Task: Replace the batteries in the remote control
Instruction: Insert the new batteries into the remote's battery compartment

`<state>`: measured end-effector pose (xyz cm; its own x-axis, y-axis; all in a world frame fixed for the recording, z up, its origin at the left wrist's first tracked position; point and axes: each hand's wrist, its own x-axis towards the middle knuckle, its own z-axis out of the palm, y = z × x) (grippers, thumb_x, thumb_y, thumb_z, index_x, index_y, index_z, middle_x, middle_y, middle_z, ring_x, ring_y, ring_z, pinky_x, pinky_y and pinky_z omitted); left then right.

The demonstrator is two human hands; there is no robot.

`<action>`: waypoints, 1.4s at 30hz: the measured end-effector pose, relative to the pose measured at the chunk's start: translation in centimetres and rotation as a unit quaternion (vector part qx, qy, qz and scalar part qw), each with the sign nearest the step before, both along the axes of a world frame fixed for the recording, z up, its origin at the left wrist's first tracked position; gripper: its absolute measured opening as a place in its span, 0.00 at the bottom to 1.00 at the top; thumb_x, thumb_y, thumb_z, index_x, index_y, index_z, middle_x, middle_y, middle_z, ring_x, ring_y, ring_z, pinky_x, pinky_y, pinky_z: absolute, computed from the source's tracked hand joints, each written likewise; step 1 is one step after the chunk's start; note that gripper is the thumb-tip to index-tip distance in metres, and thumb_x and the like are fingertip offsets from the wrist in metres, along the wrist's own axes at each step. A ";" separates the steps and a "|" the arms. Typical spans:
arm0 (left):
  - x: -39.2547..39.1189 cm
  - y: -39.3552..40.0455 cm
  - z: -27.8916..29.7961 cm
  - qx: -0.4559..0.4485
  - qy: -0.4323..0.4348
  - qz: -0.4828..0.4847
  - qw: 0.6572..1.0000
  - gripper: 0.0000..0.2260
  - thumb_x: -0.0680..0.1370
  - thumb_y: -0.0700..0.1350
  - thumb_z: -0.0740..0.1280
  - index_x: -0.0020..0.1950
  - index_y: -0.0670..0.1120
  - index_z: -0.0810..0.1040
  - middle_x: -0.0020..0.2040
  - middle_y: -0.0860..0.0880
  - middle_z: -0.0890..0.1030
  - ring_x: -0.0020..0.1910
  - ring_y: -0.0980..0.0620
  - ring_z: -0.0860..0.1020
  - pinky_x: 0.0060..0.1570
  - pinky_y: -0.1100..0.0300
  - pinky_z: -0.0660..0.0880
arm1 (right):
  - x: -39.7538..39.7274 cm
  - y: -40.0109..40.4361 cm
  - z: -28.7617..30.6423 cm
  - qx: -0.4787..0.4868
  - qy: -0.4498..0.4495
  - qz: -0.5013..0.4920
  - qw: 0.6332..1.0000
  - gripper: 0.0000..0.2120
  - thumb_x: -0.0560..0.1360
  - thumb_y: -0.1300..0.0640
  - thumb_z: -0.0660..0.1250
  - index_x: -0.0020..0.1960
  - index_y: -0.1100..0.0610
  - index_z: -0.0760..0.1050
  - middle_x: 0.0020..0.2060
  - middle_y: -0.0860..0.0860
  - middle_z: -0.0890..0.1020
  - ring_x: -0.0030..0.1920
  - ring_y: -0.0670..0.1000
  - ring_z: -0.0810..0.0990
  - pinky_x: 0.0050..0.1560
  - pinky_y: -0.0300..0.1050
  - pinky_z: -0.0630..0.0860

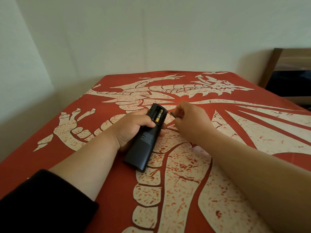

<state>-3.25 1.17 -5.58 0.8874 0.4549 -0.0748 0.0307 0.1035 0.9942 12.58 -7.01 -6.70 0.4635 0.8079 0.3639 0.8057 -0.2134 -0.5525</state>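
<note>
remote (145, 138): lying back-up, tilted, far end raised off the bedsheet (235, 165); compartment at the far end is open, lid off
battery (159, 116): one black-and-gold cell sitting in the right slot; left slot is looking empty, dark
left hand (133, 127): wrapping round the remote's middle from the left, fingers closed under, thumb lying across the back just below the compartment
right hand (190, 119): curled shut just right of the remote's far end, pinching a small dark object (173, 114) that is poking out toward the remote
object id: too small to tell, could be a cell's end or the lid; not guessing
step (judged): working on the open compartment, either loading the empty slot or clearing the remaining cell
doing it well: keeping the left grip low so the thumb is not covering the slots; holding the remote steady and tilted toward the eyes; checking polarity marks before pushing a cell in; seating the spring end first, then pressing the other end down flat
risk (judged): soft sheet is giving no firm support, so the left hand is doing all the bracing; loose cell could be rolling out if tilted further
left arm pose: forearm reaching forward from lower left, black sleeve (42, 199) pushed up, wrist bent inward
right arm pose: bare forearm coming in from lower right, wrist raised above the sheet, knuckles up, hand not touching the remote
</note>
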 end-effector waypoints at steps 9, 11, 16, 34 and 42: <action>0.0 0.0 0.1 0.006 0.010 0.005 1.000 0.17 0.75 0.33 0.56 0.63 0.40 0.69 0.47 0.41 0.81 0.39 0.50 0.83 0.35 0.58 0.79 | -0.3 -0.8 0.7 0.126 0.037 0.024 0.991 0.08 0.73 0.63 0.63 0.43 0.51 0.74 0.35 0.45 0.77 0.33 0.45 0.75 0.30 0.38 0.73; 0.1 0.1 0.0 0.009 0.013 0.007 1.000 0.16 0.75 0.34 0.56 0.63 0.40 0.70 0.46 0.41 0.82 0.40 0.49 0.82 0.37 0.57 0.80 | -0.5 -1.0 0.8 0.135 0.052 0.035 0.989 0.08 0.73 0.63 0.64 0.42 0.50 0.74 0.34 0.42 0.76 0.30 0.43 0.73 0.27 0.33 0.69; 0.0 0.2 0.0 0.045 0.027 0.000 0.999 0.14 0.76 0.38 0.58 0.61 0.40 0.72 0.45 0.41 0.84 0.43 0.46 0.82 0.44 0.54 0.79 | -1.0 -1.2 0.9 0.128 0.059 0.064 0.988 0.08 0.74 0.62 0.63 0.44 0.50 0.76 0.32 0.40 0.74 0.28 0.41 0.71 0.25 0.28 0.64; 0.0 0.1 0.0 0.068 0.032 -0.049 0.996 0.12 0.76 0.38 0.57 0.57 0.44 0.75 0.44 0.43 0.85 0.41 0.49 0.82 0.36 0.61 0.78 | -1.0 -1.4 1.5 0.159 0.137 0.067 0.976 0.05 0.71 0.57 0.70 0.43 0.50 0.74 0.36 0.46 0.81 0.35 0.44 0.79 0.33 0.34 0.76; 0.1 0.1 -0.1 0.101 0.045 -0.042 0.993 0.15 0.75 0.49 0.62 0.58 0.44 0.75 0.45 0.45 0.85 0.41 0.48 0.83 0.39 0.60 0.79 | -1.7 -1.2 1.0 0.149 0.117 0.065 0.980 0.05 0.69 0.55 0.71 0.37 0.49 0.76 0.34 0.46 0.81 0.35 0.44 0.78 0.34 0.36 0.75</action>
